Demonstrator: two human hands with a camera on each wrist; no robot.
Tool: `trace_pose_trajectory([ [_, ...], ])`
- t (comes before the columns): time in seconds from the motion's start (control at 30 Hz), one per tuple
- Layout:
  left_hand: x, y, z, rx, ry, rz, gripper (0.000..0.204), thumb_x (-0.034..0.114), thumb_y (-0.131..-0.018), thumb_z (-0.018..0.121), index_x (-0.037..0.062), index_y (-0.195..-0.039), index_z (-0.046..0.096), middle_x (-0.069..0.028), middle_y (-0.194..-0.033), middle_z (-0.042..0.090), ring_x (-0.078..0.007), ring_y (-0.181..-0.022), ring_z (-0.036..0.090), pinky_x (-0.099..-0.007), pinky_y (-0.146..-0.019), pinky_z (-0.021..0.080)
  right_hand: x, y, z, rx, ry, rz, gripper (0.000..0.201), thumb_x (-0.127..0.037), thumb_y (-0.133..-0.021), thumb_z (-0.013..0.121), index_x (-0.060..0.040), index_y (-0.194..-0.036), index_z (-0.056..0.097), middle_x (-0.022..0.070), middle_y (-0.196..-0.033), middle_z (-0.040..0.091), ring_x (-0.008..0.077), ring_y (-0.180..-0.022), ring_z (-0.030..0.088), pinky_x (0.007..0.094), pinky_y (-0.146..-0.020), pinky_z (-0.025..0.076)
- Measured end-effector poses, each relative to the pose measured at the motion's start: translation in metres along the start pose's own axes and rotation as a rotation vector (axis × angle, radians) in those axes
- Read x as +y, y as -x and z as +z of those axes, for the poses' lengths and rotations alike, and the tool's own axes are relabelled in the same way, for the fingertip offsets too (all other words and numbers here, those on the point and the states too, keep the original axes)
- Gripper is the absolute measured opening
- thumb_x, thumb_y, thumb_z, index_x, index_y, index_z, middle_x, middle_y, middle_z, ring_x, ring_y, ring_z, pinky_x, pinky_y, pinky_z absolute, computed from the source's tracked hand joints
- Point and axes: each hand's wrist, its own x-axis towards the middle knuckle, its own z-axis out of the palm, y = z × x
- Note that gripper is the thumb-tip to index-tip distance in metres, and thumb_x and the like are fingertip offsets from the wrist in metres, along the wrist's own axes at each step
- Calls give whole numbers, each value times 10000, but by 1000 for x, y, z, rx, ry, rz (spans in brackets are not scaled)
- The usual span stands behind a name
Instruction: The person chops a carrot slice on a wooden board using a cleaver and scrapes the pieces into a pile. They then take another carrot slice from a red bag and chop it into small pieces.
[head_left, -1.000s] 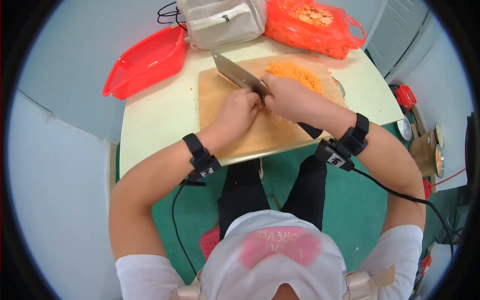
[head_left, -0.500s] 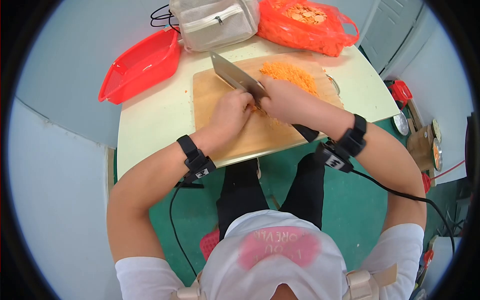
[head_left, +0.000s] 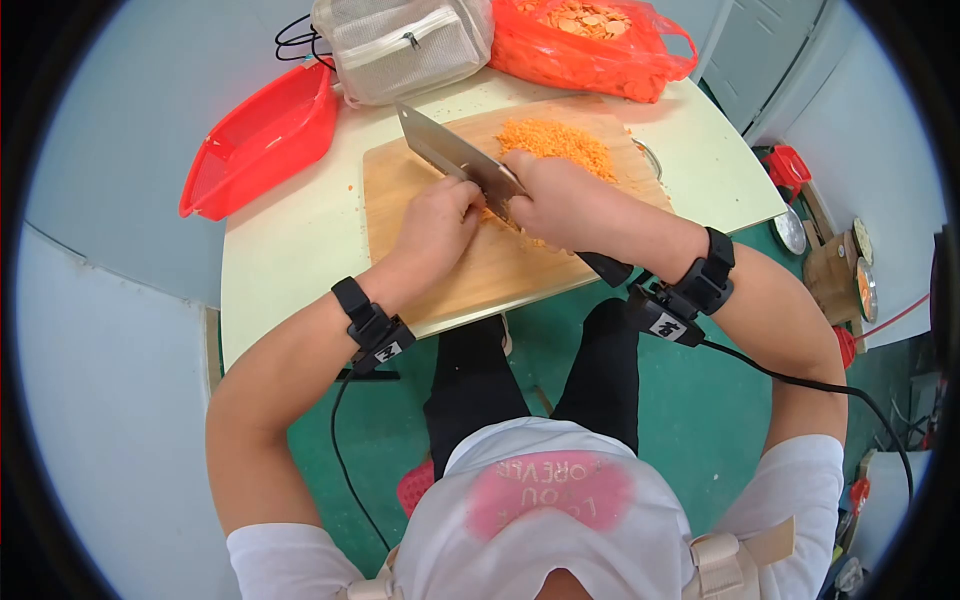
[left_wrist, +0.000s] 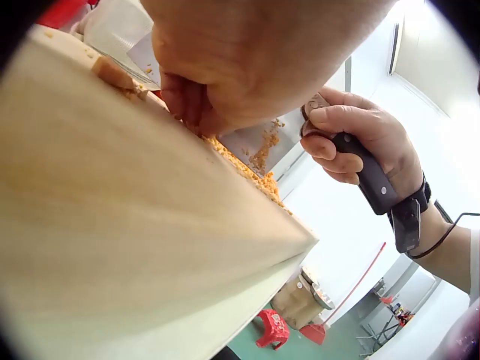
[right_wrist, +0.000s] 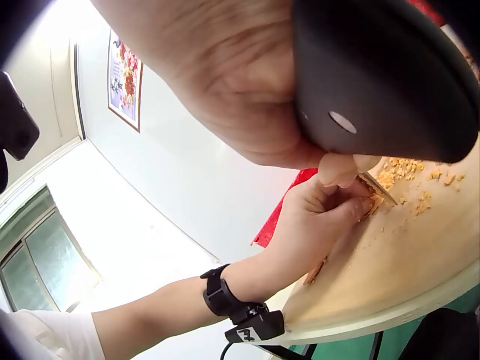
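A cleaver [head_left: 440, 140] stands with its blade on edge over a wooden cutting board [head_left: 390, 200]. My right hand [head_left: 565, 205] grips it, fingers wrapped around the black handle [left_wrist: 369, 176] near the blade. Close beside the blade, my left hand [head_left: 437, 225] has its fingers curled down on the board. Its fingertips pinch small orange carrot pieces [right_wrist: 369, 206] right at the cutting edge, mostly hidden by the fingers. Minced carrot [head_left: 565, 145] lies heaped on the far right of the board, and crumbs cling to the blade in the left wrist view.
Left of the board sits a red plastic basket [head_left: 265, 145]. Behind it stand a pale mesh bag [head_left: 405, 55] and a red plastic bag [head_left: 590, 70] holding carrot slices. A metal ring-like rim [head_left: 650, 158] shows at the board's right edge. Cables hang from both wrist cameras.
The head view has shifted, so the table and board appear farther left. Both hands stay at nearly the same spot on the board, the cleaver still in the right hand.
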Motion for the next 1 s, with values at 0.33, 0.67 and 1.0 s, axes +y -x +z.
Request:
trace_pose_trajectory([
  [0.33,1,1,-3,-18,-24,8,77,37,-787,618,7,-855,636,-168,-866,613,-358,-832,609,-446,-758,502,-2,-9,-6,-5,12,-15,283,-110,-877,493,1,-1134,531,201,-864,637,301,-726,633,397,-636,508],
  [0.67,1,1,-1,8,-30,20,73,36,-778,629,15,-848,637,-157,-862,612,-355,-835,608,-448,-744,497,-5,-9,-2,-49,8,34,282,-97,-879,454,-2,-1137,512,158,-774,623,235,-571,630,374,-520,515],
  [1.0,1,2,-3,4,3,19,91,34,-785,634,10,-873,636,-157,-897,617,-361,-859,608,-444,-763,499,-7,-13,-5,-36,-58,16,284,-100,-883,466,-5,-1146,513,134,-766,616,207,-557,612,355,-514,509],
])
